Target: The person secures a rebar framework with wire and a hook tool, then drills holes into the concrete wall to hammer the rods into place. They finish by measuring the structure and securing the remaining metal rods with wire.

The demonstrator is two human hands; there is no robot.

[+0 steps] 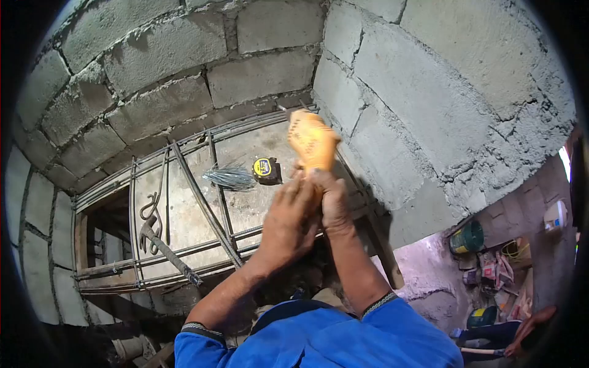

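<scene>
left hand and right hand grip the orange tool, right of the tape measure; best held steady.

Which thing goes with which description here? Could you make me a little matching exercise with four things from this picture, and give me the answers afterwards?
Things
1. Orange tool
2. Hammer
3. Tape measure
4. Wire bundle

Descriptions
A. Its handle lies across some of the steel bars
B. Thin greyish strands, fanned out at one end
C. Held by the left hand and right hand together
D. Dark, with a round yellow face

Right pairs: 1-C, 2-A, 3-D, 4-B
</scene>
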